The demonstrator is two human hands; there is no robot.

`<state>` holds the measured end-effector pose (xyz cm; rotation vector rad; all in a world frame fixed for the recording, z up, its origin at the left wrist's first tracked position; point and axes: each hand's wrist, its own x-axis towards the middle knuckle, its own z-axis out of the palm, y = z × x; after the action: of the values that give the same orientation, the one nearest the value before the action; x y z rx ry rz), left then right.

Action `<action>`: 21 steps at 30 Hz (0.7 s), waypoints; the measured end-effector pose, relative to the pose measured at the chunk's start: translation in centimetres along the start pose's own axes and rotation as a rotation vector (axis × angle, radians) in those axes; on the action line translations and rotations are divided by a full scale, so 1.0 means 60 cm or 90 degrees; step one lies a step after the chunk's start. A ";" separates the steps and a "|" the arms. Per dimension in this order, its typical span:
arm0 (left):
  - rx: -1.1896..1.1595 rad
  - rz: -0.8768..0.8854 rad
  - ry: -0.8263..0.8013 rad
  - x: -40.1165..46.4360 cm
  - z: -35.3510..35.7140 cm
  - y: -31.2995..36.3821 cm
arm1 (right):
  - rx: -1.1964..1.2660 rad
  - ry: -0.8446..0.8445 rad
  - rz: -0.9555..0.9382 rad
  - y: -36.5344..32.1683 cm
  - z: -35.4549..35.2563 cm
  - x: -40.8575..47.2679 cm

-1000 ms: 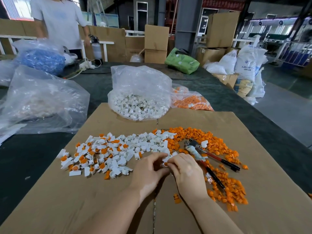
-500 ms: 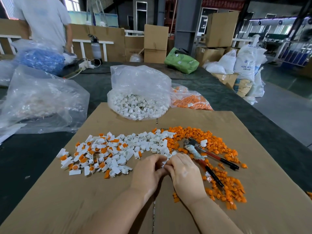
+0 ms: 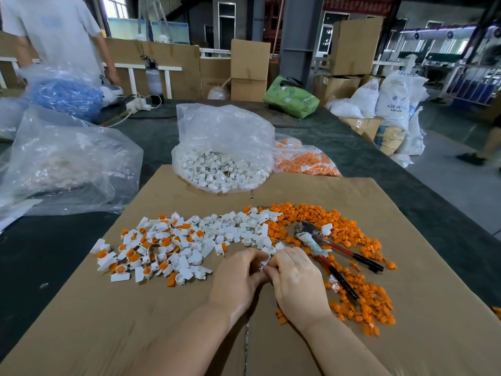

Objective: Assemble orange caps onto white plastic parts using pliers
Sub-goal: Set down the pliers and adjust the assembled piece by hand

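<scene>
Two hands meet at the near edge of the spread, and between them sits one small white plastic part [image 3: 263, 268], only a sliver of it showing. The left hand [image 3: 238, 278] has its fingers curled in, pinching the piece from its side; the right hand [image 3: 296, 280] curls over from the other side, fingertips closed on the same spot. Whether an orange cap is already seated on that part I cannot tell, the fingers cover it.

Now the relation that matters: the pliers [image 3: 334, 253] lie just beside the right hand, off its outer edge, resting on the scatter of loose orange caps [image 3: 360, 302]. Their long axis runs diagonally, metal nose pointing away toward the far left, the red and black handles trailing near and right. So the handles sit closer to the right hand than to the left, and the left would have to cross over to get there. My read is that the right hand takes the tool, a short sideways reach, while the left keeps the part.

White plastic parts [image 3: 206, 240] lie heaped just beyond the left hand on the cardboard sheet [image 3: 108, 321], many at the far left already showing orange. Behind them, a clear bag of white parts [image 3: 222, 169] and a bag of orange caps [image 3: 303, 161] wait as stock
</scene>
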<state>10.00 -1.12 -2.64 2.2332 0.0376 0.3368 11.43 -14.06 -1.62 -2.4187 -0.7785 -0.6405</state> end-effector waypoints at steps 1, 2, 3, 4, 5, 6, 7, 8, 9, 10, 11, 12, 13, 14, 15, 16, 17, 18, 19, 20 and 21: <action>-0.006 -0.002 -0.001 0.000 -0.001 0.001 | 0.004 0.002 0.001 0.000 -0.001 0.000; -0.018 -0.007 0.001 0.001 -0.002 0.001 | 0.014 0.006 0.004 0.001 -0.001 0.000; -0.037 -0.014 0.005 0.002 -0.003 0.001 | 0.031 0.010 0.012 0.002 0.000 0.000; -0.059 -0.023 0.011 0.001 -0.004 0.001 | 0.052 0.016 0.025 0.004 -0.001 -0.001; -0.080 -0.031 0.015 0.001 -0.006 0.001 | 0.072 0.023 0.043 0.006 -0.001 -0.001; -0.097 -0.039 0.016 0.000 -0.007 0.001 | 0.085 0.032 0.062 0.008 -0.001 -0.001; -0.108 -0.045 0.013 0.000 -0.008 0.001 | 0.089 0.043 0.079 0.010 -0.001 -0.001; -0.115 -0.050 0.009 -0.001 -0.009 0.002 | 0.086 0.050 0.089 0.011 -0.001 -0.001; -0.118 -0.052 0.006 -0.001 -0.010 0.002 | 0.080 0.052 0.089 0.011 0.000 -0.001; -0.117 -0.052 0.005 -0.002 -0.010 0.002 | 0.075 0.050 0.081 0.010 0.000 -0.001; -0.117 -0.050 0.007 -0.002 -0.011 0.002 | 0.073 0.047 0.070 0.009 0.001 -0.002; -0.118 -0.049 0.009 -0.002 -0.011 0.003 | 0.074 0.045 0.059 0.009 0.001 -0.002; -0.121 -0.049 0.009 -0.003 -0.011 0.003 | 0.076 0.043 0.051 0.009 0.000 -0.003; -0.123 -0.049 0.010 -0.003 -0.011 0.004 | 0.078 0.043 0.043 0.009 0.000 -0.003; -0.121 -0.048 0.010 -0.003 -0.011 0.004 | 0.078 0.043 0.037 0.009 0.000 -0.003; -0.118 -0.046 0.011 -0.002 -0.011 0.004 | 0.077 0.044 0.031 0.010 -0.001 -0.003; -0.115 -0.045 0.012 -0.002 -0.011 0.005 | 0.074 0.045 0.025 0.010 -0.001 -0.003; -0.113 -0.044 0.012 -0.002 -0.011 0.005 | 0.074 0.045 0.020 0.010 -0.001 -0.003; -0.111 -0.045 0.011 -0.003 -0.011 0.005 | 0.074 0.046 0.015 0.010 -0.001 -0.003; -0.109 -0.047 0.009 -0.003 -0.011 0.005 | 0.073 0.046 0.008 0.010 0.000 -0.003; -0.107 -0.049 0.007 -0.003 -0.012 0.005 | 0.069 0.047 0.002 0.010 0.000 -0.003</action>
<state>9.62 -0.81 -2.02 2.0579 0.0985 0.2996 11.70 -14.56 -1.94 -2.2855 -0.7588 -0.6650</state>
